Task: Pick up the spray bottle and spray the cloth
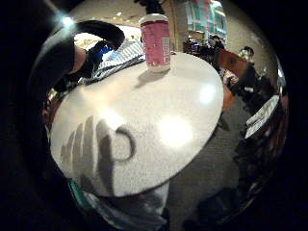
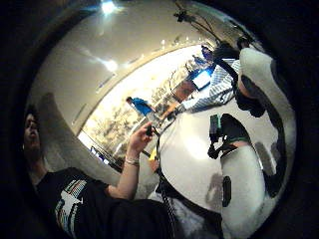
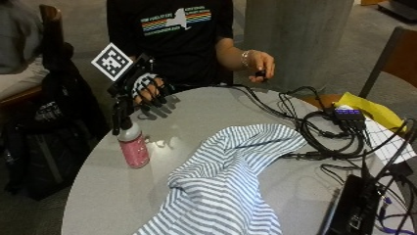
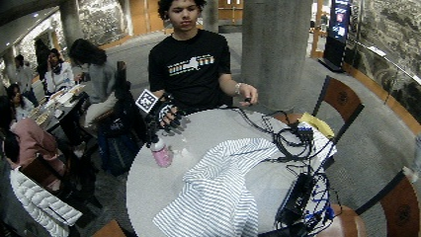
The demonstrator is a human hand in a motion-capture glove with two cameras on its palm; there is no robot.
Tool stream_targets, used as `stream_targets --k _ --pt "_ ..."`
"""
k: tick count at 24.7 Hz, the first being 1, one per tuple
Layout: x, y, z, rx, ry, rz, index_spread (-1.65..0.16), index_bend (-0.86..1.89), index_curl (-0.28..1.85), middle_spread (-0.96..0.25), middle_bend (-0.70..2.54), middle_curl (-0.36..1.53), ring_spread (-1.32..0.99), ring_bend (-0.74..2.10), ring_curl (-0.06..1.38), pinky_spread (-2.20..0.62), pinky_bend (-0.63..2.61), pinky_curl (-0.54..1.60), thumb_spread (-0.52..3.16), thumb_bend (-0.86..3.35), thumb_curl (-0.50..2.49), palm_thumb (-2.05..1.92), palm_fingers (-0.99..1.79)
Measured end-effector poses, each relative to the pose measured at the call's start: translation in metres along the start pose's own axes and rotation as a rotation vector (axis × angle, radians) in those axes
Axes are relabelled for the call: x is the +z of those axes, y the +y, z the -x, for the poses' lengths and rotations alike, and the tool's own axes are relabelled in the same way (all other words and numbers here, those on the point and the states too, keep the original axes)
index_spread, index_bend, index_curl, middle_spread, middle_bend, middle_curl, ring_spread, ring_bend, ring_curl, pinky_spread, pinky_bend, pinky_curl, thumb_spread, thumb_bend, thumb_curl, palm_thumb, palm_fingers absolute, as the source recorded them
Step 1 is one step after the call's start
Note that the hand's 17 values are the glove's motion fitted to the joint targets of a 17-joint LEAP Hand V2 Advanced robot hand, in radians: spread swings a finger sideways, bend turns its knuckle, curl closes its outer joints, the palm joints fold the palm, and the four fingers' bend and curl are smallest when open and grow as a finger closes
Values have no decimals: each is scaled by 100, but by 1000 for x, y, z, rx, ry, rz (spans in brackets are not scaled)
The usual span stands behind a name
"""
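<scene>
A pink spray bottle (image 3: pixel 135 149) with a black trigger head stands upright near the table's left edge; it also shows in the wide outside view (image 4: pixel 161 155) and the little finger side palm view (image 1: pixel 155 41). My gloved right hand (image 3: pixel 147 90) hovers just behind and above the trigger head, fingers spread and pointing down, holding nothing. Its shadow falls on the tabletop (image 1: pixel 144 120). A blue-and-white striped cloth (image 3: pixel 228 181) lies crumpled across the middle and front of the table, to the right of the bottle and apart from it.
The round grey table (image 3: pixel 98 196) carries a tangle of black cables (image 3: pixel 319 132) and a black box (image 3: pixel 348 205) on its right side. The person's bare left hand (image 3: pixel 259 66) pinches a small black object behind the table's far edge. Chairs and bags stand around.
</scene>
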State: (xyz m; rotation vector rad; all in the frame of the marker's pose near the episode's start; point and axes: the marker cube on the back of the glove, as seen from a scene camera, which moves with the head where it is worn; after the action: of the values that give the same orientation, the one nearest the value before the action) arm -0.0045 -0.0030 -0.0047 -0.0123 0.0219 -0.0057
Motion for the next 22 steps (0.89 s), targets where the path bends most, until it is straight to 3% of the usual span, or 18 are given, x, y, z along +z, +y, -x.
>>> stream_targets --k 7,16,22 --pt "-15 -19 9 -48 89 107 -14 29 22 -3 50 21 -5 45 23 1 27 17 55 41 22 75 114" --pt "-10 -24 18 -39 128 204 -19 19 28 -4 49 29 -6 39 28 5 23 22 78 33 28 77 106" --pt "-18 -20 16 140 51 177 -23 14 30 -3 41 31 -5 35 29 7 24 26 88 27 30 77 97"
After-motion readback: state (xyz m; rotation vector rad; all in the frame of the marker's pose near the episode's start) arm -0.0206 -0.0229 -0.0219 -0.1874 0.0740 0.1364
